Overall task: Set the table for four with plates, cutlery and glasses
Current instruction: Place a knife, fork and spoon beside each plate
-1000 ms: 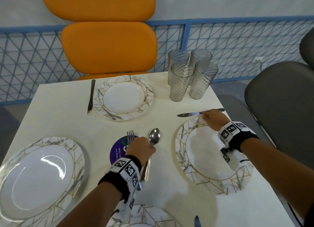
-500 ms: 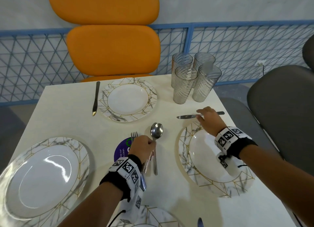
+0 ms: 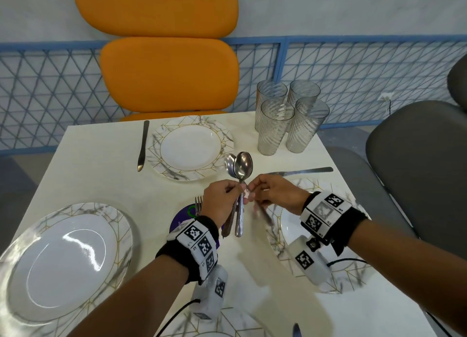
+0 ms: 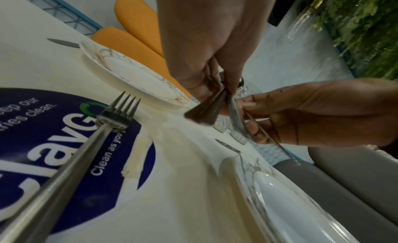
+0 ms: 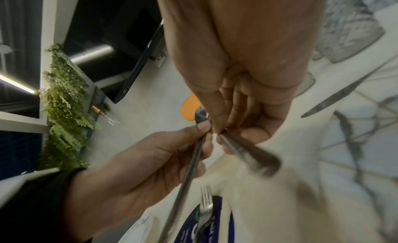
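Fingers (image 5: 237, 100): found those of right hand (image 3: 278, 195) pinched on one spoon (image 5: 252, 154) by its blurred handle. Found left hand (image 3: 222, 202) clenched round the other spoons (image 3: 241, 166), bowls up, above the table (image 3: 101, 159) between far plate (image 3: 189, 147) and right plate (image 3: 285, 235). Could not tell whether the pinched spoon's bowl was free of the rest.

Judged the step as drawing that spoon out. Would have done best to slacken the left grip slightly, pull along the handle rather than sideways, and watch that no neighbour slid out too. Would then have laid it beside right plate, near the knife (image 3: 300, 171) just beyond its rim.

Counted four glasses (image 3: 290, 119), upright and clustered at the far right corner, with nothing in them. Saw nothing on far, right or left plate (image 3: 63, 258). Noted forks (image 3: 199, 202) on the sticker (image 3: 180, 216), just beside left hand.
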A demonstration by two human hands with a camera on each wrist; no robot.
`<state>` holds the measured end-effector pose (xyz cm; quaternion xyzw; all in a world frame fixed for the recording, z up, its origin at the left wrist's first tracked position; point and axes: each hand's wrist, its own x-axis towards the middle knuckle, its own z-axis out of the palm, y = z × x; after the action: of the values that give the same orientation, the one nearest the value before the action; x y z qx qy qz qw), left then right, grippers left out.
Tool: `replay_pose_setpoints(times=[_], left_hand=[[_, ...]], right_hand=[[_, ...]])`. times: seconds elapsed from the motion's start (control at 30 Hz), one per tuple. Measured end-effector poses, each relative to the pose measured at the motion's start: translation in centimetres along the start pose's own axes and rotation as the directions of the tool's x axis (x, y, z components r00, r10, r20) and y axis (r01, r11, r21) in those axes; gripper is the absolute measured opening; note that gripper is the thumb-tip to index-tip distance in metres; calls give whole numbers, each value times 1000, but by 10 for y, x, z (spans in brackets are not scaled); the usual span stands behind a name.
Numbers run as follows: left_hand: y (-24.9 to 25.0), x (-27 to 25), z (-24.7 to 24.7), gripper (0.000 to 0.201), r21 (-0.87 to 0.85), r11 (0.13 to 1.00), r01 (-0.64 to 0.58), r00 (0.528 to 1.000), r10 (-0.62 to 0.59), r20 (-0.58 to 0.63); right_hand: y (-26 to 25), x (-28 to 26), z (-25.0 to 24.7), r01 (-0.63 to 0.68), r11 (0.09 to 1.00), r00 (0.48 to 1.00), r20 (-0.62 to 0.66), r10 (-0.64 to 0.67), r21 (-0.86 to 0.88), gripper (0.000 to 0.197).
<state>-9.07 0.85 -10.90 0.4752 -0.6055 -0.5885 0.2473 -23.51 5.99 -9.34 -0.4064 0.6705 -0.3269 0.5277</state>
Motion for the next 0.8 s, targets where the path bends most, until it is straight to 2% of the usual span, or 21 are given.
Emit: replay_pose_setpoints(times=[0.13, 0.27, 0.43, 0.6, 0.67, 0.8], left_hand=[[-3, 3, -4, 12, -74, 997, 34, 999, -36, -32], [-8, 9, -20, 15, -68, 997, 38, 996, -43, -73], [-16, 13, -34, 15, -39, 999, 32, 992, -36, -118], [-21, 12, -37, 18, -20, 999, 38, 992, -40, -122], [-22, 11, -38, 17, -26, 999, 38, 992, -41, -117], [-24, 12, -41, 17, -17, 999, 47, 991, -48, -124]], right_hand=[[9, 12, -43, -47, 961, 985, -171, 0, -272, 27], [27, 26, -94, -113, 803, 968, -247, -44, -585, 31], [42, 42, -129, -170, 624, 956, -282, -84, -763, 30], [46, 58, -133, -261, 422, 936, -335, -109, -868, 29], [49, 64, -133, -287, 412, 930, -354, -96, -865, 33], [60, 73, -131, -343, 514, 915, -404, -7, -786, 47]])
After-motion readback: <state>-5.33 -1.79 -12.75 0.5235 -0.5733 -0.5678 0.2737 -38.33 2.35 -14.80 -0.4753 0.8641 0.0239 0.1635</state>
